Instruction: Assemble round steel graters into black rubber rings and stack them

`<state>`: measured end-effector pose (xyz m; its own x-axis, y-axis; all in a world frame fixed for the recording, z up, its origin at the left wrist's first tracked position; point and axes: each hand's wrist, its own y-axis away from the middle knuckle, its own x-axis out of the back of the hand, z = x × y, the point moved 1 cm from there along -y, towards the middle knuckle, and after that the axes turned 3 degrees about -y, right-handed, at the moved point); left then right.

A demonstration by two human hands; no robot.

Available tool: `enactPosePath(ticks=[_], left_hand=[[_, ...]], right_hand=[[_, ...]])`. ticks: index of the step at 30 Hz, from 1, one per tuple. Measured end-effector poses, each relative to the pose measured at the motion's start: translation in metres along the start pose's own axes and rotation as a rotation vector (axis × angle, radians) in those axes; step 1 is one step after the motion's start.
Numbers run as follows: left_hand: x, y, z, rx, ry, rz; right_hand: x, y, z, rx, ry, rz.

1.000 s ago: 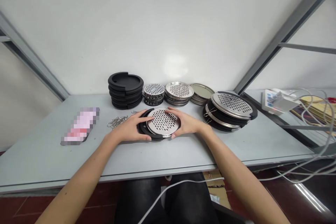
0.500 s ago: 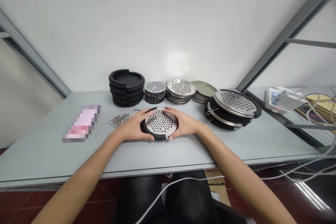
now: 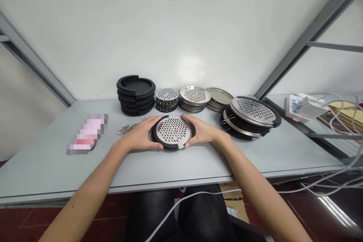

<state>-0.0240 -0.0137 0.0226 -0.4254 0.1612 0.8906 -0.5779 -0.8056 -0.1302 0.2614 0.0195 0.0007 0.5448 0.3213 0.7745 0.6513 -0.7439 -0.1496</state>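
Observation:
A round perforated steel grater disc [image 3: 172, 131] sits inside a black rubber ring [image 3: 159, 143] on the grey table [image 3: 198, 162]. My left hand [image 3: 138, 135] grips its left rim, and my right hand [image 3: 200, 130] holds the right rim. The fingers curve around the edge, with the thumbs toward the front. Both hands rest close to the tabletop. A small heap of metal clips [image 3: 126, 129] lies just left of my left hand.
Along the wall stand a stack of black rings [image 3: 136, 96], stacks of steel discs [image 3: 194, 97], and a taller assembled pile [image 3: 251, 115] at right. A blurred pink packet [image 3: 86, 134] lies at left. A white charger [image 3: 312, 110] with cables sits on a side shelf.
The steel disc, earlier sitting off-centre and askew on the black ring, now lies centred within it. The disc has turned slightly, and my hands have shifted outward to the rim.

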Motion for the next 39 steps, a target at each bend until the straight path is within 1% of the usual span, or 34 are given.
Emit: enactPosePath(ticks=[3,7,12,18,30,36,39], left_hand=[[0.0012,0.0001,0.0005,0.016,-0.015,0.009],[0.0003,-0.0001,0.0027,0.013,0.018,0.002],[-0.0005,-0.0003,0.0033,0.054,0.075,-0.003],[-0.0022,-0.0011,0.0005,0.035,0.128,0.011],[-0.0038,-0.0025,0.0024,0.01,0.098,0.03],[-0.0066,-0.0019,0.0029,0.108,0.062,0.005],[-0.0079,-0.0016,0.0013,0.121,0.062,0.001]], right_hand=[[0.0024,0.0016,0.0053,-0.032,0.017,-0.001],[0.002,0.0017,0.0066,-0.006,-0.005,0.001],[0.0021,-0.0006,0.0055,-0.002,-0.034,0.008],[0.0029,-0.0016,0.0079,0.026,-0.041,0.011],[0.005,-0.0012,0.01,0.028,-0.071,-0.007],[0.0026,0.0,0.01,0.037,-0.07,0.018],[0.0015,0.0002,0.0102,0.047,-0.057,0.023]])
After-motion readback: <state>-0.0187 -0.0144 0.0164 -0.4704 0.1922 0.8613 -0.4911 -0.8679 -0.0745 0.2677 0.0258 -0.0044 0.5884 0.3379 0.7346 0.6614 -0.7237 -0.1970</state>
